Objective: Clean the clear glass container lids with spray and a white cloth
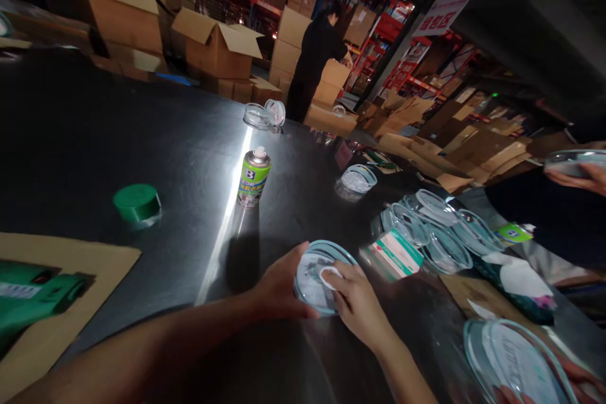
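At the bottom centre of the frame the left hand (pixel 279 287) curls around the left edge of a round clear lid (pixel 316 276) with a teal rim, gripping it against the dark glossy surface (pixel 142 139). The right hand (pixel 357 303) lies over the lid's right side, fingers bent and pinching a small white piece, perhaps a cloth or sticker (pixel 329 274), against the lid's face; which it is cannot be told.

In the lower right corner another large clear lid (pixel 514 356) is held by a co-worker's fingers (pixel 580 379) at the frame edge. Just right of the held lid lies a small white and green box (pixel 396 254), and beyond it a cluster of overlapping clear lids (pixel 438 227) spreads toward the right. A green and white packet (pixel 514 232) sits at the far end of that cluster.

At lower left a sheet of cardboard (pixel 61 303) carries a green object (pixel 38 300). Further up the surface stand a green roll of tape (pixel 137 203) and, near the centre, an upright green spray can (pixel 253 178) in a bright streak of light. A single lidded clear container (pixel 356 180) rests to its right.

At the right edge a second co-worker's hand (pixel 580 177) holds a lid (pixel 570 161). Far back, two clear containers (pixel 265 115) sit at the surface's edge, and a person in black (pixel 315 57) stands among stacked cardboard boxes (pixel 213 44).
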Demonstrator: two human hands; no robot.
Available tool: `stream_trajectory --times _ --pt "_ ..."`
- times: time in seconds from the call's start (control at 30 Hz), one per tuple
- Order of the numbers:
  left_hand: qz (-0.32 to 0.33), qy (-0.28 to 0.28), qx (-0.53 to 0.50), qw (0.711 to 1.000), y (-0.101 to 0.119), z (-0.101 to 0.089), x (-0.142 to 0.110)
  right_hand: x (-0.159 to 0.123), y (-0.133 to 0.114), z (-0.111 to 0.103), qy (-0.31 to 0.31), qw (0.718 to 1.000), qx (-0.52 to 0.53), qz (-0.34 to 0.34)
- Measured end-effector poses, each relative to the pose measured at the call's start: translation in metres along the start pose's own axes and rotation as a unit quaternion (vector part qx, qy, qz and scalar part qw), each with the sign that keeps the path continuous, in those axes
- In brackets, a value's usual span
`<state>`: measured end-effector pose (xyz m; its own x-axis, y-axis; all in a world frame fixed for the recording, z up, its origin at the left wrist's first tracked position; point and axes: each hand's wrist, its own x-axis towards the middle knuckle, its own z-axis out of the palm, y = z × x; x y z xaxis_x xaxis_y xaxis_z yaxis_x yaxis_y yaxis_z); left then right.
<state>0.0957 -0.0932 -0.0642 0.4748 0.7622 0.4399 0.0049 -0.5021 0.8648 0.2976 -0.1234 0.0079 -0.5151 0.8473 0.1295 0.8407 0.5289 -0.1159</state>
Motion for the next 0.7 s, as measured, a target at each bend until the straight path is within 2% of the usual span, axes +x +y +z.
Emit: stream_trajectory --times 0.17,0.33,0.5,0.6,0.7 --pt "-0.01 -0.005 -0.01 1.0 -0.0022 0.0013 -0.0007 0.0016 0.0028 -0.0038 0.005 0.996 -0.075 0.044" --pt "-0.037 -0.008 0.003 0.999 -0.0034 0.0009 -0.0029 0.0023 -0.0004 -0.0023 -0.015 0.999 -0.028 -0.012" --pt "-0.029 -0.014 0.008 0.999 -0.0055 0.0023 -0.0039 0.0024 0.0046 -0.0013 0.004 0.998 -0.047 0.029" --pt "-0.059 -0.015 0.014 0.998 -0.0071 0.0026 -0.0042 0.0042 0.0031 0.0 -0.003 1.0 0.008 -0.009" --pt "-0.047 -0.017 0.007 0.999 -0.0053 0.0019 -0.0037 0.0028 0.0055 -0.0006 0.003 1.0 0.016 -0.014"
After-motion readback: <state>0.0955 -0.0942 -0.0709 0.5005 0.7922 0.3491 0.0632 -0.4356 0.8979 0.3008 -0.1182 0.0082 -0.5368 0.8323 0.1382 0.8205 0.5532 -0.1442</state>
